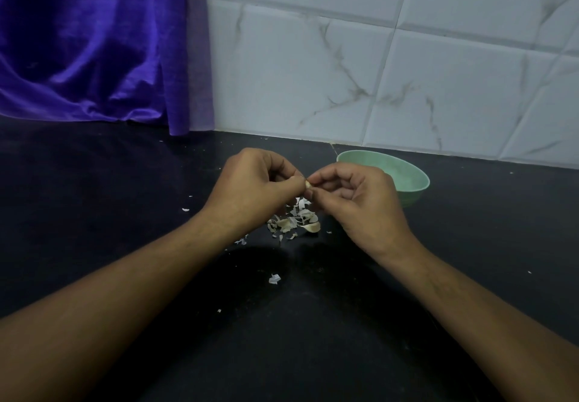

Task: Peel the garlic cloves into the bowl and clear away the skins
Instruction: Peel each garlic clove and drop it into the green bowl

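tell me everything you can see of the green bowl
The pale green round bowl looks like smooth plastic, shallow, with a plain rim. It stands upright on the black countertop close to the white marbled tile wall. The person's right hand sits in front of it and hides its near left rim; whether they touch is unclear. Its contents cannot be made out.

Surface [125, 197]: bowl [407, 169] stood at back right, near the wall [376, 56] behind it. Cloth [94, 41] hung at back left, beside the wall. Left hand [260, 182] and right hand [354, 201] met before the bowl, pinching a held clove [308, 185] between them. Skins [294, 219] lay piled on the surface beneath; loose clove [313, 228] at the pile's right edge; stray skin [274, 278] nearer.
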